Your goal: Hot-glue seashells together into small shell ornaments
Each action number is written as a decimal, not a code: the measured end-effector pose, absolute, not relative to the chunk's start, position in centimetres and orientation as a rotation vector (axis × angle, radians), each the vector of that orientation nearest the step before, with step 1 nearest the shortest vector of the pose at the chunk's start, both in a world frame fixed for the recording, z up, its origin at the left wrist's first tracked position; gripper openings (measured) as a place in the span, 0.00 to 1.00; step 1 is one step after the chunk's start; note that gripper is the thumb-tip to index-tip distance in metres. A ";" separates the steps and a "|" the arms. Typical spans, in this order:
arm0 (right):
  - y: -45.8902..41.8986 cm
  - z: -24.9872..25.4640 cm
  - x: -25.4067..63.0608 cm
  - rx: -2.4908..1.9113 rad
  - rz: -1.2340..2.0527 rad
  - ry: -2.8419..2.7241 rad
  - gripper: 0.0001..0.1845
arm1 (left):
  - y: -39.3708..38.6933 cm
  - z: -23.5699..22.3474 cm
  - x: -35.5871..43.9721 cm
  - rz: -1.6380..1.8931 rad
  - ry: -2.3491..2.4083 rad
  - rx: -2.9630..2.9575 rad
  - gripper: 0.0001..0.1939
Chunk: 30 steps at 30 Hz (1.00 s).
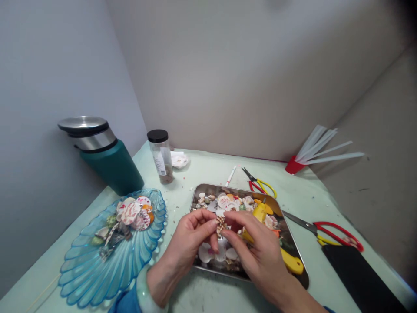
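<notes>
Over a metal tray [224, 273], my left hand [190, 234] and my right hand [259, 245] meet at a small brown-and-white patterned seashell [221, 222]. The left thumb and fingertips pinch it from one side. My right thumb and forefinger close on its other side. Below them the tray holds many loose shells, among them white scallop shells [205, 253] at its near left. A yellow tool like a glue gun [259, 212] lies in the tray, partly hidden behind my right hand. To the left, a blue scalloped glass plate [97, 278] carries a pile of shells [132, 213].
A teal bottle [112, 167] and a black-lidded jar [160, 156] stand at back left, near crumpled white tissue [179, 159]. Behind the tray lie a marker [231, 176] and small pliers [259, 181]. Scissors [325, 230], a black flat object [358, 278] and a red cup [294, 165] of translucent sticks are rightward.
</notes>
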State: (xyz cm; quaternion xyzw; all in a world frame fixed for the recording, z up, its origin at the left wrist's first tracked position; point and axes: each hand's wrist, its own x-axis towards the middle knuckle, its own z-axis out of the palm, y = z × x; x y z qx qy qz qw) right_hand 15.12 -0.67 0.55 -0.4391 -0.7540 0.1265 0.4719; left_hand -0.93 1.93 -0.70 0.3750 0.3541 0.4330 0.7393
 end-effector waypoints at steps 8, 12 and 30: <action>-0.7 0.5 14.9 -1.064 0.386 -1.812 0.12 | 2.0 -1.0 -0.9 0.951 0.747 0.863 0.10; -0.6 0.8 14.9 -1.020 0.420 -1.846 0.11 | 2.0 -0.9 -0.9 0.952 0.742 0.868 0.12; -0.6 0.9 15.2 -1.097 0.342 -1.906 0.14 | 2.0 -1.1 -1.0 0.964 0.731 0.868 0.10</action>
